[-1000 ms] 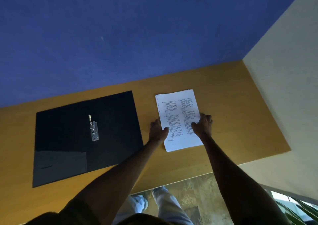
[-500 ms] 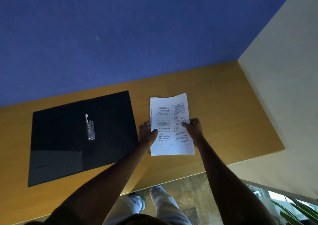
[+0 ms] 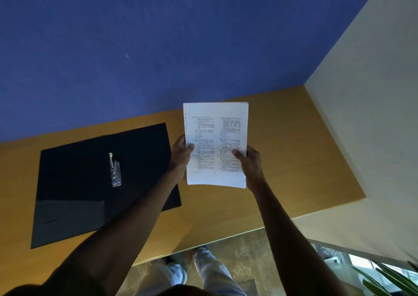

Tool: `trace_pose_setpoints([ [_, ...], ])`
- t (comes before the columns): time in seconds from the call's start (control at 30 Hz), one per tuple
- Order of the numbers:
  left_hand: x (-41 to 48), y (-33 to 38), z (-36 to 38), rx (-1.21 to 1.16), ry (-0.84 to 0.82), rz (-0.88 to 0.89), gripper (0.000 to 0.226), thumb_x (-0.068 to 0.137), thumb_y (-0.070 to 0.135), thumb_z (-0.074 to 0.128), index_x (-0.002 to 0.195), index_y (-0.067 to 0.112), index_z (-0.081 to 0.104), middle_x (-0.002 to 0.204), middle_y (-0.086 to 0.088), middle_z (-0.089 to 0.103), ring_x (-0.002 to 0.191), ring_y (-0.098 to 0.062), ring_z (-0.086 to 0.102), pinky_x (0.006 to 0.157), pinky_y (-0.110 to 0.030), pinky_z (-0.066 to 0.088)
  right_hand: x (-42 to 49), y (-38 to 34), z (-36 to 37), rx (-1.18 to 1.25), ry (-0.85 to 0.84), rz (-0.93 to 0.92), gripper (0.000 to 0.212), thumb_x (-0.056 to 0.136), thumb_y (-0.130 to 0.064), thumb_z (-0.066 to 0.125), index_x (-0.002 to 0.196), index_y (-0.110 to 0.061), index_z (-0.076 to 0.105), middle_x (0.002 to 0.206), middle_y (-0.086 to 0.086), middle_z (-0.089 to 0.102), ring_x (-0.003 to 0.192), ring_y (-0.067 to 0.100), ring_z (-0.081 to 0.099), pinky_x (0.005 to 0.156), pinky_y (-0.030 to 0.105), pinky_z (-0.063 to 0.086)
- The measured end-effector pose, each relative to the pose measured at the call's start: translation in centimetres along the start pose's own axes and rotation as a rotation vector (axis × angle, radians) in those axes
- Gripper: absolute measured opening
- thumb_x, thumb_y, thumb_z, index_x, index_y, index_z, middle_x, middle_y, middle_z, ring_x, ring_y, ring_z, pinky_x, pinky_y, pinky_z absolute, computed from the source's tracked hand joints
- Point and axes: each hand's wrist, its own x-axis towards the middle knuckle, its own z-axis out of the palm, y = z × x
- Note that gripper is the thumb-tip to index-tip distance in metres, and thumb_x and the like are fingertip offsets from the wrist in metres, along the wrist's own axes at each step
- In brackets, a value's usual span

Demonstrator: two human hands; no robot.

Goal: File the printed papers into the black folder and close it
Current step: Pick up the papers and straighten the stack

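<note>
Head view: both hands point(image 3: 181, 157) point(image 3: 252, 165) pinching papers point(image 3: 216, 144), now apparently lifted off desk point(image 3: 294, 160).

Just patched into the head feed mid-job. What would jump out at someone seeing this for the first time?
The white printed papers, held up over the wooden desk by the left hand and right hand, one on each side edge. To their left, the black folder lies open flat, its metal clip catching light. Behind rises a deep blue wall.

arms point(image 3: 126, 223) — bare to the elbow | trousers point(image 3: 210, 270) — light | shoes point(image 3: 181, 273) — pale
</note>
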Motion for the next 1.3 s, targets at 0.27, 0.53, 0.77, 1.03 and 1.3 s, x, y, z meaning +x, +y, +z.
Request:
trace_pose_setpoints([
  [0.27, -1.9, 2.9, 0.6, -0.101, 0.070, 0.283, 0.036, 0.107, 0.014, 0.054, 0.143, 0.014, 0.054, 0.138, -0.009, 0.069, 0.128, -0.029, 0.067, 0.106, -0.047, 0.059, 0.2, -4.4, 1.6, -0.015, 0.030, -0.243, 0.029, 0.105, -0.008, 0.063, 0.134, -0.012, 0.068, 0.126, 0.008, 0.077, 0.116, 0.033, 0.074, 0.097, 0.053, 0.062],
  [0.53, -3.7, -0.9, 1.4, -0.033, 0.035, 0.202, 0.045, 0.109, 0.006, 0.048, 0.153, 0.017, 0.051, 0.144, -0.002, 0.067, 0.134, -0.020, 0.064, 0.114, -0.047, 0.053, -0.8, 0.0, 1.2, -0.087, 0.124, -0.132, 0.034, 0.099, -0.003, 0.069, 0.118, -0.030, 0.075, 0.112, -0.004, 0.080, 0.109, 0.015, 0.076, 0.096, 0.040, 0.062],
  [0.77, -2.5, -1.6, 0.6, -0.021, -0.035, 0.165, 0.035, 0.110, 0.014, 0.048, 0.143, 0.013, 0.060, 0.139, -0.006, 0.071, 0.131, -0.026, 0.066, 0.112, -0.055, 0.054, 0.3, 1.2, 0.6, -0.198, 0.101, -0.091, 0.030, 0.096, -0.006, 0.074, 0.122, -0.021, 0.073, 0.115, 0.003, 0.079, 0.109, 0.020, 0.075, 0.094, 0.045, 0.064],
  [1.03, -2.4, -1.4, -0.8, -0.035, -0.049, 0.105, 0.031, 0.112, 0.011, 0.053, 0.140, 0.010, 0.064, 0.129, 0.004, 0.073, 0.115, 0.000, 0.071, 0.106, -0.041, 0.056, 1.7, -3.1, -0.7, -0.567, -0.067, -0.192, 0.020, 0.098, -0.015, 0.074, 0.113, -0.004, 0.081, 0.107, 0.000, 0.081, 0.092, 0.020, 0.080, 0.078, 0.047, 0.065],
  [1.3, -1.8, -0.9, -4.5, 0.349, 0.304, 0.170, 0.131, 0.083, 0.022, 0.089, 0.172, 0.025, -0.007, 0.179, 0.002, -0.017, 0.167, -0.028, -0.007, 0.131, -0.062, 0.019, 4.9, -10.1, -1.1, -1.289, -0.240, -0.393, 0.026, 0.094, -0.024, 0.067, 0.116, -0.021, 0.081, 0.114, 0.010, 0.079, 0.101, 0.035, 0.073, 0.077, 0.034, 0.051],
])
